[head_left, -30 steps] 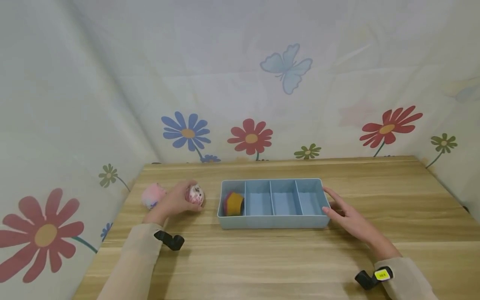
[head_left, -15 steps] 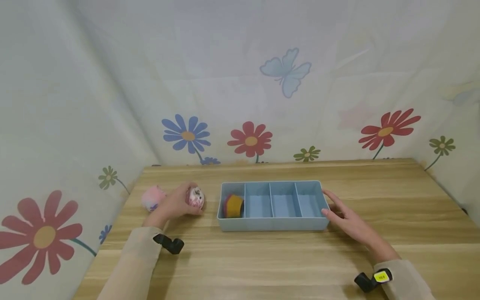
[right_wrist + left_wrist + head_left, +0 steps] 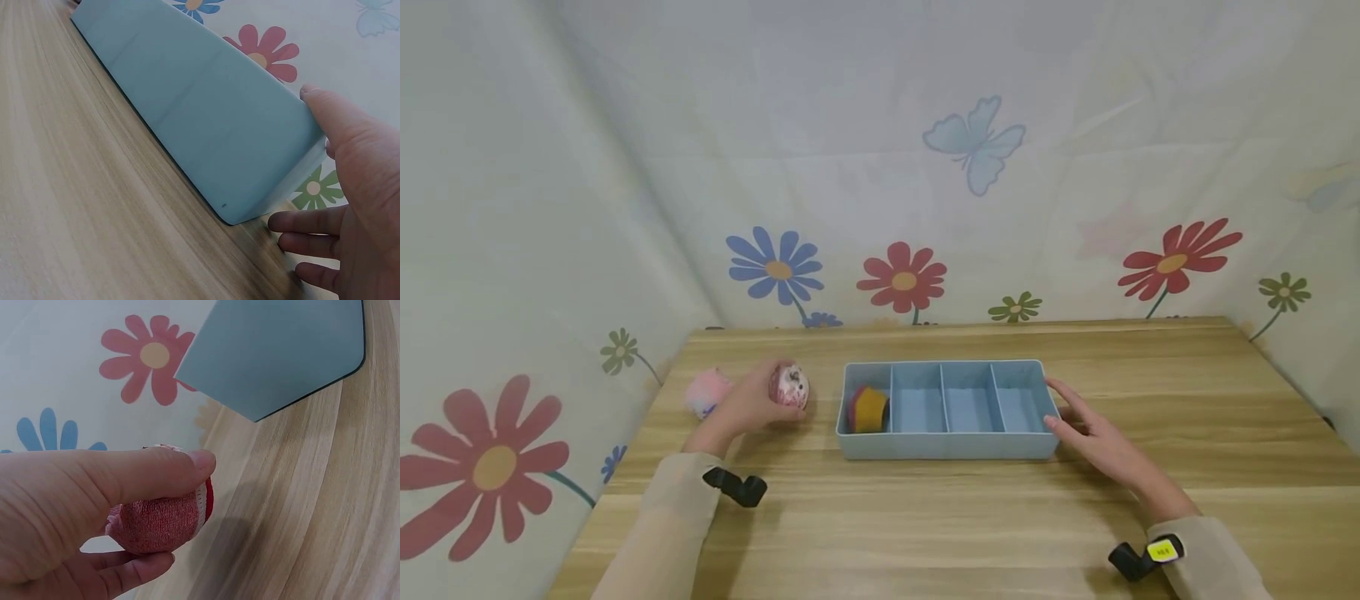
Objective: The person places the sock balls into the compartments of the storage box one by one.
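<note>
My left hand (image 3: 748, 402) pinches a rolled-up sock (image 3: 793, 387) between thumb and fingers, left of the divided box. White with pink and dark marks in the head view, the sock (image 3: 159, 525) shows a red, towelling-like side and a red-and-white edge in the left wrist view. Its shadow falls on the wood beside it. The light blue box (image 3: 947, 447) has several compartments in a row; its leftmost holds a yellow and purple bundle (image 3: 869, 410). At the box's right end is my right hand (image 3: 1101, 442), thumb at the rim, fingers extended along the end wall.
A pink and bluish bundle (image 3: 706, 392) lies on the wooden table (image 3: 925, 525) behind the left wrist. Dividers (image 3: 943, 400) split the box. A white flower-printed cloth (image 3: 850, 125) hangs behind the table and along its left side.
My left hand has risen slightly with the rolled-up sock in its fingers. The right hand stays at the end of the box, and the box keeps its place.
</note>
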A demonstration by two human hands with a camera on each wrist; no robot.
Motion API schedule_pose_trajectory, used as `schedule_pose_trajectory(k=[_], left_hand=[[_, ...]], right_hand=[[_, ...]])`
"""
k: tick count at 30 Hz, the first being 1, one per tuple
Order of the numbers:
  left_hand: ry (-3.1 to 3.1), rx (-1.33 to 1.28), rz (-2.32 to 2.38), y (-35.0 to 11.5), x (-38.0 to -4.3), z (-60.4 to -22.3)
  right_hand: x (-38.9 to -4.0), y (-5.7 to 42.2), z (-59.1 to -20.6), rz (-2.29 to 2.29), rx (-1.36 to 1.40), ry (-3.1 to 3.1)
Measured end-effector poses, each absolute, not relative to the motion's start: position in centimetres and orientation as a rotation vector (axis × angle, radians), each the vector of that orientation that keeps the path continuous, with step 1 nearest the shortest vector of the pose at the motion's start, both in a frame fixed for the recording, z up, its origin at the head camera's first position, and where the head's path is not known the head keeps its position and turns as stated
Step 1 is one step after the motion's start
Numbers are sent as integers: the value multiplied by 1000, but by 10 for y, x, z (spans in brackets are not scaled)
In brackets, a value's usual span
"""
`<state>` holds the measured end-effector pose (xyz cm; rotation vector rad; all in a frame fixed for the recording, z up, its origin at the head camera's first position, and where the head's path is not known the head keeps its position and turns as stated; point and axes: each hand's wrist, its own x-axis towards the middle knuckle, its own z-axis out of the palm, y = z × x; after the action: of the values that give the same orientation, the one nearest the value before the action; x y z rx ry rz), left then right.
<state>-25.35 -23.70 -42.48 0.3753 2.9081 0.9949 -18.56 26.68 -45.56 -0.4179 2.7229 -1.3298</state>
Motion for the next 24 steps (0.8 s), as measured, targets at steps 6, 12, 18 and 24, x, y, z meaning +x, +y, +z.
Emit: schedule_pose_trajectory(k=[6,12,18,24], left_hand=[[2942,385,997,-234,-250,-420],[2957,360,1026,-231,-248,-414],[2956,355,1041,-226,-247,-409],[2940,401,1087,-218,-244,-400]], right_hand=[[-185,267,-456,-1330,-417,2723],[-186,266,-456,-1341,-434,2724],[-186,267,-457,-1333,-426,2725],[-186,267,-457,-1327,-416,2720]])
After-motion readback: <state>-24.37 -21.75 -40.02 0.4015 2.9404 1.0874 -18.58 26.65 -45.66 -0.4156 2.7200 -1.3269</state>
